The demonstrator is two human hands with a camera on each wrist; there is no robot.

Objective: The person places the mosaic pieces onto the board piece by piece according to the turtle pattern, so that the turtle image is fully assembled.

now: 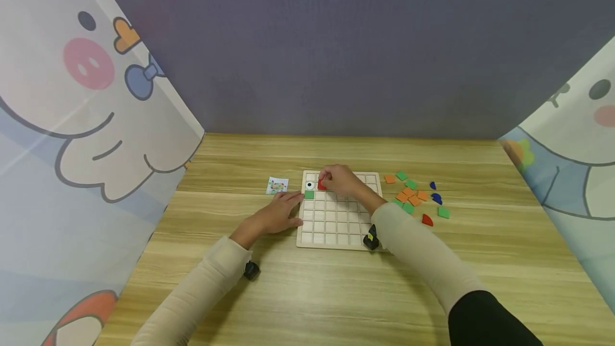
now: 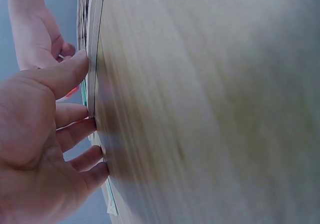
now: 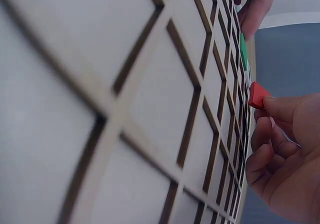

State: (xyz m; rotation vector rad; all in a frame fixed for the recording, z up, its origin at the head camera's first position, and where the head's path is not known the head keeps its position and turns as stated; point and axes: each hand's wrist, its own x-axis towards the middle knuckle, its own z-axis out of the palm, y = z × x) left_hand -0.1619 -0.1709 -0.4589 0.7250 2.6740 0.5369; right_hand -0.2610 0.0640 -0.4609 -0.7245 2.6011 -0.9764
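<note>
A wooden grid board (image 1: 331,226) with square cells lies on the table. At its upper left sits a white tile with a black dot (image 1: 309,185), and just below that a green square tile (image 1: 309,195). My right hand (image 1: 340,180) reaches over the board's top row and pinches a red tile (image 3: 257,95) between thumb and finger; the tile's full outline is partly hidden. Along the board's left side, my left hand (image 1: 278,214) rests with thumb and fingers spread, the fingertips (image 2: 80,131) touching its edge.
A small printed card (image 1: 277,185) lies left of the board. To the right are scattered loose green tiles (image 1: 443,212), orange tiles (image 1: 414,200), blue curved pieces (image 1: 436,198) and a red quarter-round piece (image 1: 427,220). A dark grey panel (image 1: 336,57) stands behind the table.
</note>
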